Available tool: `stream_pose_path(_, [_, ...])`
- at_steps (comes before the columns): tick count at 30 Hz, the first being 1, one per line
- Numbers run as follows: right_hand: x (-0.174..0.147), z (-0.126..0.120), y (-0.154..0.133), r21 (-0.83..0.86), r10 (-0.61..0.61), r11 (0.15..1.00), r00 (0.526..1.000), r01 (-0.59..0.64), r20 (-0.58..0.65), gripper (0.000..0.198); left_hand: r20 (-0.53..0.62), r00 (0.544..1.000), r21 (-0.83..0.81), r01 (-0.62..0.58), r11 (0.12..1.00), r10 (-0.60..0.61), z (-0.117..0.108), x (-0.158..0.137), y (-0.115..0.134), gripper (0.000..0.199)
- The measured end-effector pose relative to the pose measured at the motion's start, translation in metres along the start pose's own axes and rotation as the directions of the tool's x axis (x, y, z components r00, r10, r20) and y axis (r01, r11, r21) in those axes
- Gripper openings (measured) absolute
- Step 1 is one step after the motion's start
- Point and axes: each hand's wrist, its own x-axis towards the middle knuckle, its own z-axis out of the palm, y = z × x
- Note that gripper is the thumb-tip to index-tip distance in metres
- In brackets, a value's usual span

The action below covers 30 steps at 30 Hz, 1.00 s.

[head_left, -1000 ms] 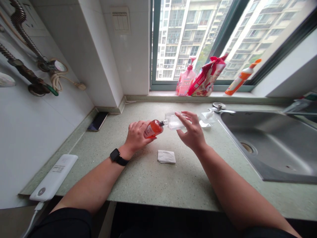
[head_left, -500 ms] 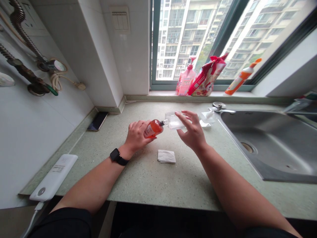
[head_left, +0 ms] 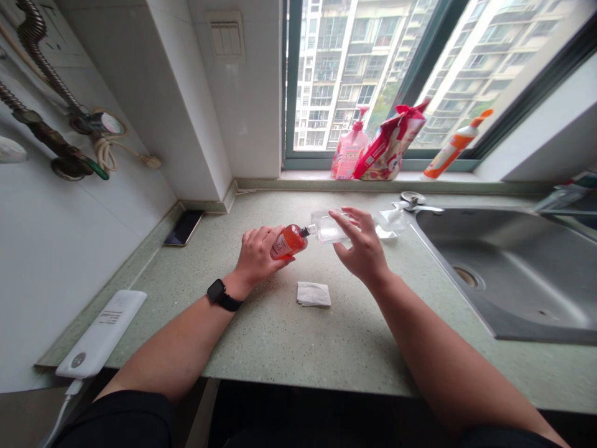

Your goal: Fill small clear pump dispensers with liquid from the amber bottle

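Observation:
My left hand (head_left: pixel 259 254) is wrapped round a bottle of orange-red liquid (head_left: pixel 293 241), tilted so its black neck points right. That neck meets the mouth of a clear bottle (head_left: pixel 324 226), which is tilted towards it above the counter. My right hand (head_left: pixel 364 246) grips the clear bottle from its right side, thumb below and fingers over it. Some of the clear bottle is hidden behind the fingers. In front of both bottles lies a folded white tissue (head_left: pixel 314 294). Behind my right hand is a clear pump top on something white (head_left: pixel 390 223).
A steel sink (head_left: pixel 494 330) with a tap (head_left: pixel 415 202) is at the right. A phone (head_left: pixel 184 228) and a white power bank (head_left: pixel 102 334) lie at the left. A pink pump bottle (head_left: pixel 349 149), a red bag (head_left: pixel 389 143) and an orange bottle (head_left: pixel 454 149) stand on the windowsill.

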Motion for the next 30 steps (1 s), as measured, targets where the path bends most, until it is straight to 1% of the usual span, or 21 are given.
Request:
stream_pose_path(15, [-0.0006,0.0004,-0.0007,0.001,0.031,1.000,0.999,-0.031,0.019,0.098,-0.005,1.000,0.001,-0.003,1.000,0.003,-0.0008,0.0000,0.0009,0.081])
stream_pose_path(30, [0.0001,0.0002,-0.0017,-0.015,0.005,1.000,1.000,-0.005,0.001,0.099,-0.013,1.000,0.011,-0.008,1.000,0.009,0.0011,-0.0001,-0.0001,0.082])
